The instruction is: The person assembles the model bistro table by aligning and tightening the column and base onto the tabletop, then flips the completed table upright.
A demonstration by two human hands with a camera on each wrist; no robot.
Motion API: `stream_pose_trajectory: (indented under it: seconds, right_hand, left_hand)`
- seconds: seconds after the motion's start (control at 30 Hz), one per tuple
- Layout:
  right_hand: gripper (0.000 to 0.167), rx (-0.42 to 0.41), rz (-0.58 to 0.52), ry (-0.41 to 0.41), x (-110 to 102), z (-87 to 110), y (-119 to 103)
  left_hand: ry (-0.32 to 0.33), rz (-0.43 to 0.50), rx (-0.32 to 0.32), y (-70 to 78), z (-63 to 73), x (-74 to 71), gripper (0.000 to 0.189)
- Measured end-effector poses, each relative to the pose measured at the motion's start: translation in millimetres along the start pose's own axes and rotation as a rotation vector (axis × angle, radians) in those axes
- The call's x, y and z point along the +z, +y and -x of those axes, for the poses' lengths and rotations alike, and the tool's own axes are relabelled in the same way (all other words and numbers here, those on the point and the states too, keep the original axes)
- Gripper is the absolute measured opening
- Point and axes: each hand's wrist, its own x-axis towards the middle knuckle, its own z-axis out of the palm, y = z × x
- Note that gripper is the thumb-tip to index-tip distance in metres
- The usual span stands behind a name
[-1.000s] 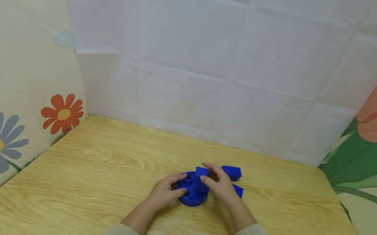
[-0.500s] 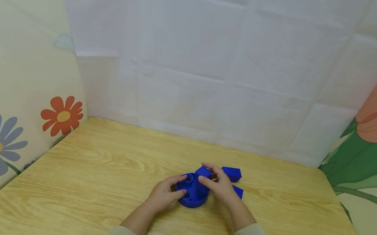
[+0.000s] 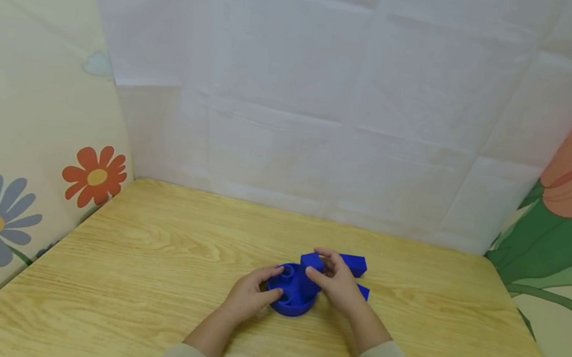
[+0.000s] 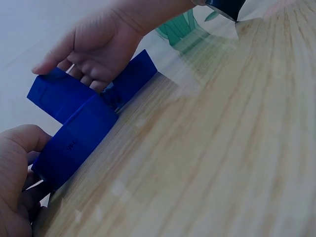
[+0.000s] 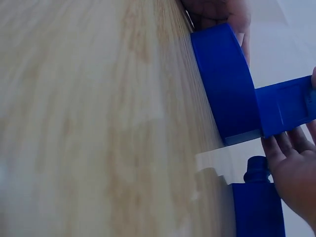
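Observation:
A round blue plastic base point(image 3: 292, 309) with raised sockets lies on the table. My left hand point(image 3: 247, 292) grips its left rim between thumb and fingers. Upright at the base's right side stands a blue rectangular block point(image 3: 311, 261), and my right hand point(image 3: 339, 283) pinches it near the top. In the left wrist view the block point(image 4: 61, 94) rises from behind the base's wall point(image 4: 76, 143), leaning slightly against that camera's tilt. The right wrist view shows the block point(image 5: 286, 104) meeting the base point(image 5: 222, 81); its lower end is hidden.
Two more blue blocks lie right of the base: a farther one point(image 3: 353, 265) and a nearer one point(image 3: 364, 292), partly behind my right hand. A loose block point(image 5: 259, 210) in the right wrist view has a peg on its end. White cloth point(image 3: 299, 83) hangs behind the table point(image 3: 140, 280).
The pinched block has turned about its upright axis, then shifted slightly right together with my right hand. My left hand stays on the base's rim.

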Motion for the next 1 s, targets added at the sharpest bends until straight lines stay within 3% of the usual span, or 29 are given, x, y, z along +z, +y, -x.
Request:
stream_pose_trajectory:
  seconds: [0.47,1.0]
  right_hand:
    - [0.047,0.039,-0.007,0.051,-9,8.5,-3]
    - [0.056,0.027,0.013,0.007,-14,9.2,-2]
  left_hand:
    - [-0.013,-0.004,-0.021,4.7,1.9,-1.0,0.047]
    - [-0.008,0.009,-0.018,4.3,2.7,-0.9,0.047]
